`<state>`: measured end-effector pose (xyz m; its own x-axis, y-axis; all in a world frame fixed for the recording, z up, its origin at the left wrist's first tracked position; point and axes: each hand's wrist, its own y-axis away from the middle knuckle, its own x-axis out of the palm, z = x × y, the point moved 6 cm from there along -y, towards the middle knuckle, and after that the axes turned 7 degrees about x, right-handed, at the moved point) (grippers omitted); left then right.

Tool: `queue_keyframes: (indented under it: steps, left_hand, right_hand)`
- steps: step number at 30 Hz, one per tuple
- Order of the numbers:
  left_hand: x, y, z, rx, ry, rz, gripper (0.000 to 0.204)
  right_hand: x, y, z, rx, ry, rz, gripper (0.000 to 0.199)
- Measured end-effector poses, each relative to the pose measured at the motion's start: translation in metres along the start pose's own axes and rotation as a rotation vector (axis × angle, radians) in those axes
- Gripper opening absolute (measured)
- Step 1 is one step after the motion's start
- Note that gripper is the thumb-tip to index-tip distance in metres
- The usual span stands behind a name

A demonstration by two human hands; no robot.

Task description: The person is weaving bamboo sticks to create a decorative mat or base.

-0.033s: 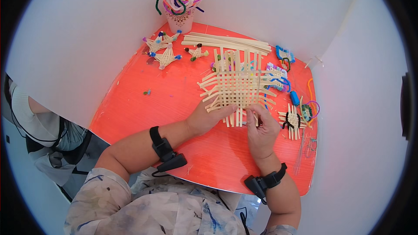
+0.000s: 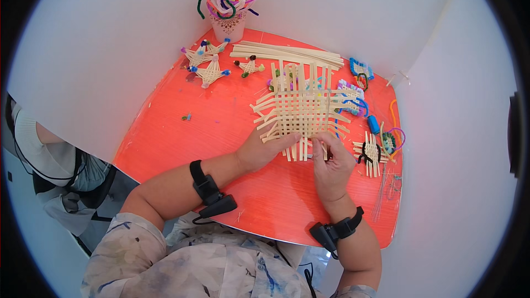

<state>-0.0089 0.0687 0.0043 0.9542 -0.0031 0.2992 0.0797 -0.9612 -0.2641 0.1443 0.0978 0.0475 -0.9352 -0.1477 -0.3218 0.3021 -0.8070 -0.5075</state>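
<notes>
Bright even light, sharp centre, fisheye-bent edges.

a person's left hand [image 2: 264, 149] presses flat on the near left corner of a woven mat of pale strips [image 2: 302, 111] on a red table [image 2: 187, 138], while the right hand [image 2: 331, 166] pinches one strip's end at the mat's near edge. loose strips [image 2: 287, 53] lie beyond, small woven stars [image 2: 208, 72] to the left, and a cup of pipe cleaners [image 2: 227, 22] stands at the far corner.
</notes>
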Motion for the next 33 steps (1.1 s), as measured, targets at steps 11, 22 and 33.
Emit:
queue_keyframes:
  steps: [11, 22, 33]
  left_hand:
    - [0.0, 0.0, 0.001, -0.032, 0.018, -0.008, 0.033]
    - [-0.008, -0.005, 0.005, -0.05, 0.27, -0.092, 0.03]
    - [-0.02, -0.005, 0.021, -0.098, 0.205, -0.074, 0.029]
  right_hand:
    - [0.0, 0.001, -0.001, -0.043, 0.074, -0.037, 0.013]
    - [0.002, -0.002, -0.009, 0.063, 0.142, 0.035, 0.028]
    - [0.002, -0.005, 0.005, -0.205, 0.212, -0.028, 0.016]
